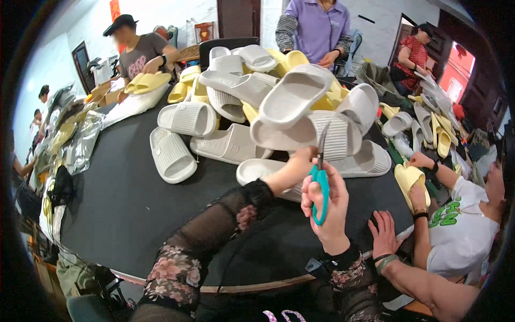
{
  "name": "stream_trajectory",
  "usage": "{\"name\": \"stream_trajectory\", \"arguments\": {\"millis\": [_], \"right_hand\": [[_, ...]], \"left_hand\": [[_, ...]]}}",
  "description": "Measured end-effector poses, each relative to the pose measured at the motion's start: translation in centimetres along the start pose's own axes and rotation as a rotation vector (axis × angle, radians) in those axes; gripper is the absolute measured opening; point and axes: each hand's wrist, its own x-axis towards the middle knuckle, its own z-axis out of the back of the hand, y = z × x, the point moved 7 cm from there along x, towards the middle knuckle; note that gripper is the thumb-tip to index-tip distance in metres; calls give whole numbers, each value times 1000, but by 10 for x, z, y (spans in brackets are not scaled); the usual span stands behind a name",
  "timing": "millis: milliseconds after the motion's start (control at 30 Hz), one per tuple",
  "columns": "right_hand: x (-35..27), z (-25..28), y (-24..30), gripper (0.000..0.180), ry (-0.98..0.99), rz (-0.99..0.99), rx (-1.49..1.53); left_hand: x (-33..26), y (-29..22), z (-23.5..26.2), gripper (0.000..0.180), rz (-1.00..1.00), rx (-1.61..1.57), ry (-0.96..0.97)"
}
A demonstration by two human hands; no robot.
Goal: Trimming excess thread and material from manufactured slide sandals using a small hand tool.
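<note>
My right hand (333, 222), raised over the near side of the pile, is closed around the teal handles of a pair of scissors (323, 189). Their metal blades point up and away, in front of a ribbed light-grey slide slipper (340, 140). My left hand (291, 170) reaches in from the left, its closed fingers at that slipper's lower edge; the fingertips are partly hidden. Beneath my left wrist lies another grey slipper (256, 168). More grey slippers (225, 144) and some yellow slippers (178, 92) are heaped around and behind.
The pile stands on a black-topped table (118, 214). At right, a person in a white shirt (456, 231) handles a yellow slipper (412, 185); another person's hand (384, 233) rests on the table edge near my right arm. Others stand across the table. Clear plastic bags (88, 137) lie at left.
</note>
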Motion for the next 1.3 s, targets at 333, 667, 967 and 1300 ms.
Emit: {"name": "stream_trajectory", "arguments": {"millis": [333,667,967,1300], "right_hand": [[1,7,-2,48,-54,66,0],[4,7,-16,44,-16,-5,-90],[-10,-23,-28,43,74,-197,-116],[-30,-90,8,35,233,-500,-120]], "left_hand": [[9,-14,-23,40,-365,160,236],[-81,-42,117,24,-347,578,-203],[-163,-12,284,25,-264,822,-715],[-175,2,343,36,-209,934,-779]]}}
